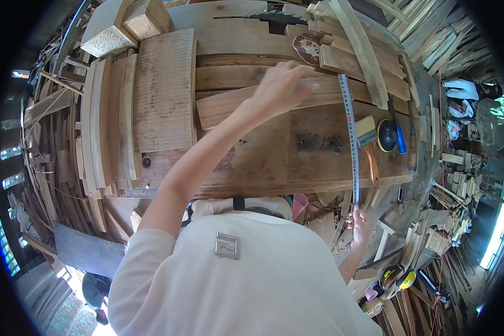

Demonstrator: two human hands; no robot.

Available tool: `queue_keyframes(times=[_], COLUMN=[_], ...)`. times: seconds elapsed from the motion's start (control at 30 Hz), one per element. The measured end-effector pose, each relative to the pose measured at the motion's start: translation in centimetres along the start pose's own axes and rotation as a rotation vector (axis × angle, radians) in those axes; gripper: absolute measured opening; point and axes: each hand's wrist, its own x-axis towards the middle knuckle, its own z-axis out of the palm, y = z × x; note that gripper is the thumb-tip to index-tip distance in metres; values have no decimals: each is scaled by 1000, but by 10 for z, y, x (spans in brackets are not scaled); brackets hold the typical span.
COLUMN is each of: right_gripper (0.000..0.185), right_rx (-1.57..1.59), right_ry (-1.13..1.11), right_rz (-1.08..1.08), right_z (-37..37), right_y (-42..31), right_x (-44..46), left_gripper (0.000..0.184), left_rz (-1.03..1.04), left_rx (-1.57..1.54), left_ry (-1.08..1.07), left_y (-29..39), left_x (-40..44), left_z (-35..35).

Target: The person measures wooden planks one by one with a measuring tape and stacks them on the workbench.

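Stacked boards [102, 123] stand at the left of the bench [263, 176], long, pale and straight-edged. Beside them lies a wide board [165, 92], its face rough and streaked with lengthwise grain. A square metal plate [227, 245] with an angular design sits on the white shirt [246, 291]. The slightly curved plank [221, 110] stretches across the bench, smooth and light brown. Over it is the left hand [281, 87], fingers loosely bent with no object visible in them; whether they touch the wood I cannot tell. An oval disc [307, 49] nearby has a worn, maroon-and-white face. The tape measure [351, 134] runs down from the plank's right end, a thin whitish strip with printed marks too small to read. At its lower end, the right hand [359, 222] has its fingers closed around the strip. Further right come a pale-bristled brush [367, 134] with an orange handle, a round black disc [386, 135] and a blue-handled tool [401, 141].
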Motion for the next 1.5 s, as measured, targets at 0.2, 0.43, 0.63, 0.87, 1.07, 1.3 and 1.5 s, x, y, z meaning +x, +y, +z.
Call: queue_keyframes(times=[0.2,0.43,0.63,0.87,1.07,1.3,1.5], right_gripper=[28,30,28,27,28,22,20], right_rx=[-25,-19,-214,-261,-231,-208,-117], right_ry=[14,13,-169,-437,-499,-496,-387], right_rz=[-9,-16,-27,-164,-294,-336,-335], right_z=[4,7,15,61,111,136,142], right_y=[3,0,-55,-128,-173,-181,-170], right_x=[3,4,12,63,98,121,128], left_gripper=[46,42,39,30,32,35,39], left_rz=[0,-109,-82,-28,-7,44,78], left_rx=[-4,-16,-27,-50,8,47,68], left_ry=[-10,-16,5,93,113,98,54], left_y=[17,25,25,23,19,15,14], left_x=[38,43,42,41,41,41,41], left_z=[56,60,58,62,64,67,66])
